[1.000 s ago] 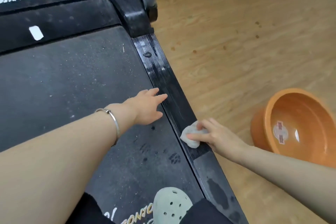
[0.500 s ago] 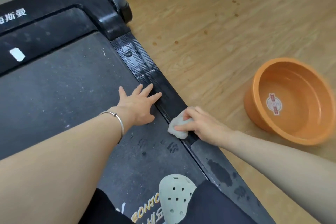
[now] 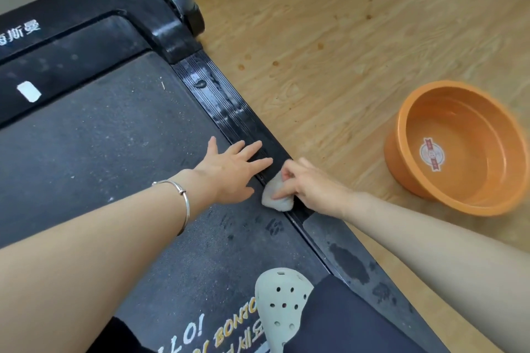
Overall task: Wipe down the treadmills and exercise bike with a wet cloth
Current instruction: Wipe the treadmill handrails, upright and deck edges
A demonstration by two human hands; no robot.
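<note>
Down close to us, our pale shoe (image 3: 279,304) stands on the treadmill's dark belt (image 3: 100,137). Next, our right hand (image 3: 311,186) curls its fingers round the small white cloth (image 3: 274,200) and presses it on the black side rail (image 3: 226,106), while our left hand (image 3: 229,170) lies flat just beside it, fingers spread, tips on the rail. Farther off, an orange basin (image 3: 397,157) sits on the wood floor (image 3: 315,37).

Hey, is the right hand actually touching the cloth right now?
Touching. The head view shows the right hand gripping the cloth, with its fingers curled over it on the treadmill rail.
</note>
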